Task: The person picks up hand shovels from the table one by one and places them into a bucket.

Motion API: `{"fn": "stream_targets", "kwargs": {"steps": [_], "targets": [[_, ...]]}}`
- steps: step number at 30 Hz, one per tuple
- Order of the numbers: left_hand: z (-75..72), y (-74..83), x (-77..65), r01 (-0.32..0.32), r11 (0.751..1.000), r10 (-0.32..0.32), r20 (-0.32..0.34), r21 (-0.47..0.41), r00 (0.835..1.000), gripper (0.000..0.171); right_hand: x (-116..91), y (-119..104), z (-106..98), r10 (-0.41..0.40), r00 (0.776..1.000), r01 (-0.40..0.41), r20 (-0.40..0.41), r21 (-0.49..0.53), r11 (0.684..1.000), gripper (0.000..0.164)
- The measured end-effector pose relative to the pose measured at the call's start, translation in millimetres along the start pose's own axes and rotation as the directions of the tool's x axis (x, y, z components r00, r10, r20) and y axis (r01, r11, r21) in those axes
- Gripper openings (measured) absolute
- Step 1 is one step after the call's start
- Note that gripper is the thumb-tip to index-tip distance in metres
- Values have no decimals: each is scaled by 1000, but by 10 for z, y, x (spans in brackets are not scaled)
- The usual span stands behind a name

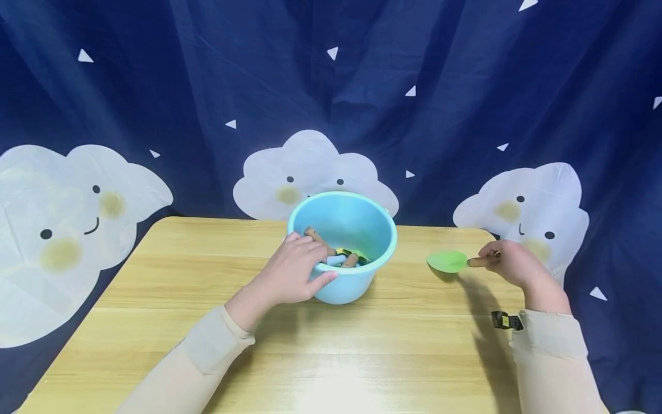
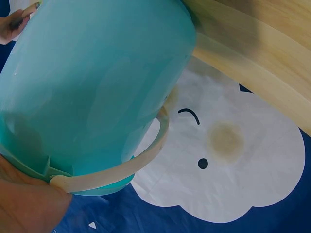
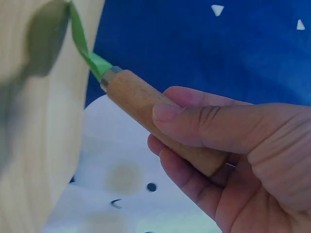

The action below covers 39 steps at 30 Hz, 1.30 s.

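A light blue bucket stands toward the back of the wooden table. My left hand grips its near left rim, thumb outside and fingers over the edge. Inside the bucket lie tools with wooden handles, with yellow and green parts below them partly hidden by the wall. To the right of the bucket, my right hand holds a small garden trowel with a green blade. In the right wrist view, thumb and fingers pinch the trowel's wooden handle, and the blade points over the table.
The wooden table ends at the back against a dark blue curtain printed with clouds and triangles. A cream carrying handle hangs along the bucket's side in the left wrist view. A black strap is at my right cuff.
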<state>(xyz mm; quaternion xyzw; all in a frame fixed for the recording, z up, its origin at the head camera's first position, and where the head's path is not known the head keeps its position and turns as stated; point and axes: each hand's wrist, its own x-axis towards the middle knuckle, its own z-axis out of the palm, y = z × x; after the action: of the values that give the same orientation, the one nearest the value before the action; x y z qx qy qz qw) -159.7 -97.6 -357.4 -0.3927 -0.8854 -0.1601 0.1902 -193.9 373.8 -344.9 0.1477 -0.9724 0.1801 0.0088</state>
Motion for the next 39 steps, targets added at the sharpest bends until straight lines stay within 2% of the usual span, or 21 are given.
{"fn": "stream_targets", "kwargs": {"steps": [5,19,32,39], "targets": [[10,-9,-1,0,1000,0,-8,13,1000,40,69,-86,-37,-58,997,57,-58,-26,998,13],[4,-2,2,5,1000,-4,-3,7,1000,39,173,-277,-98,-110,987,108,-117,-30,994,15],[17,-13,-2,1,1000,-1,-7,4,1000,40,303,-561,-168,-128,990,126,-64,-35,991,16],[9,-5,-2,3,1000,-3,-4,-1,1000,41,358,-635,-161,-181,982,179,-57,-39,983,18]]}}
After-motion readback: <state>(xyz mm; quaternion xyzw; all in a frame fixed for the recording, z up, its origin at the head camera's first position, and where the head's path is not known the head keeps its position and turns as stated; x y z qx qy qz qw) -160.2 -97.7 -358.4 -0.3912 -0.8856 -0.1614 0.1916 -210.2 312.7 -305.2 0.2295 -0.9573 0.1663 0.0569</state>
